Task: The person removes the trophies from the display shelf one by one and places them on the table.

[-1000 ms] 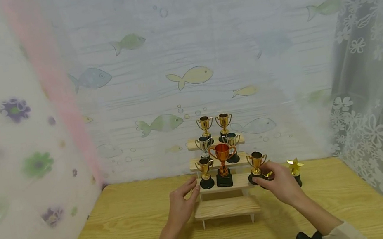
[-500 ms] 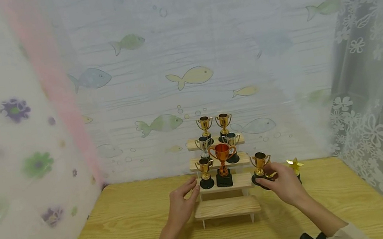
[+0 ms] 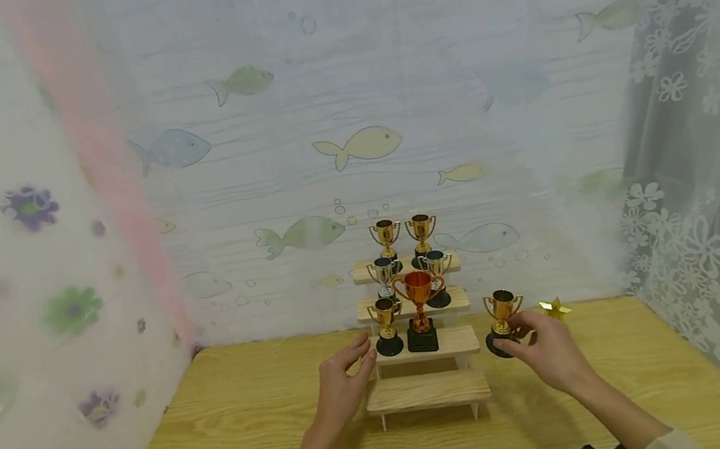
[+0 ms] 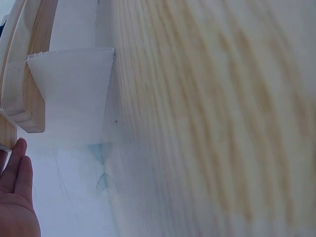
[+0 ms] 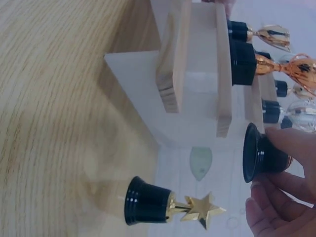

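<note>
My right hand [image 3: 552, 353] pinches a small gold trophy cup [image 3: 503, 305] by its black base, to the right of the tiered wooden stand [image 3: 428, 389]. In the right wrist view the trophy's base [image 5: 256, 154] is between thumb and fingers, apart from the shelf edges. My left hand [image 3: 345, 380] is at the stand's left side, fingers straight and fingertips right at the shelf edge. On the second step from the front stand another gold trophy cup [image 3: 386, 322] and a larger orange-red trophy cup [image 3: 418, 290]. The front step [image 3: 426, 390] bears nothing.
Two silver trophy cups, one [image 3: 383, 272] on the left, stand on the third step. Two gold ones, including the left cup [image 3: 386, 232], top the stand. A gold star trophy [image 5: 148, 202] stands on the wood-grain table [image 3: 258, 429] behind my right hand.
My right hand has moved right and slightly toward me with the gold trophy cup, away from the second step. The left hand has stayed in place.
</note>
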Demonstrator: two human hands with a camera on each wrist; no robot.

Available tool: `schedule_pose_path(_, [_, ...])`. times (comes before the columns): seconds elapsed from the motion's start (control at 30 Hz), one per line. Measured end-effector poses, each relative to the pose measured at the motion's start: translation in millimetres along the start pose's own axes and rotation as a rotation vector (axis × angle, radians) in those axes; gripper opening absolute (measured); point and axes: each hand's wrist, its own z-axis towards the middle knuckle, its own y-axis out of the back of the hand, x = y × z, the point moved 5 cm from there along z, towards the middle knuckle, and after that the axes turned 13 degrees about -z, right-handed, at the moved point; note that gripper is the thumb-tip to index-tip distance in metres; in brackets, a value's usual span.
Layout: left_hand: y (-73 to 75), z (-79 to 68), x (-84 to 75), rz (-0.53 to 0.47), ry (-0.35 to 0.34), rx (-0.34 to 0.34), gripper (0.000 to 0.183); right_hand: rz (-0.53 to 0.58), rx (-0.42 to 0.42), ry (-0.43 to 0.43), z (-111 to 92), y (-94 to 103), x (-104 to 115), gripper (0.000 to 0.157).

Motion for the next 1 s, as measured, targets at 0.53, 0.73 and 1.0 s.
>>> schedule_pose_path(0.53, [-0.2, 0.0, 2.8, -0.006, -0.001, -0.009, 0.032, 0.020, 0.034, -0.047, -6, 2.6, -17, 0.034])
schedule_pose_path(0.73, [0.5, 0.4, 2.6, -0.007, 0.002, -0.006, 0.032, 0.013, 0.046, -0.063, -10, 3.1, -20, 0.036])
schedule_pose_path(1.0, [0.2, 0.1, -0.5, -0.004, -0.032, -0.014, 0.032, -0.001, 0.034, -0.068, -12, 3.4, -24, 0.035])
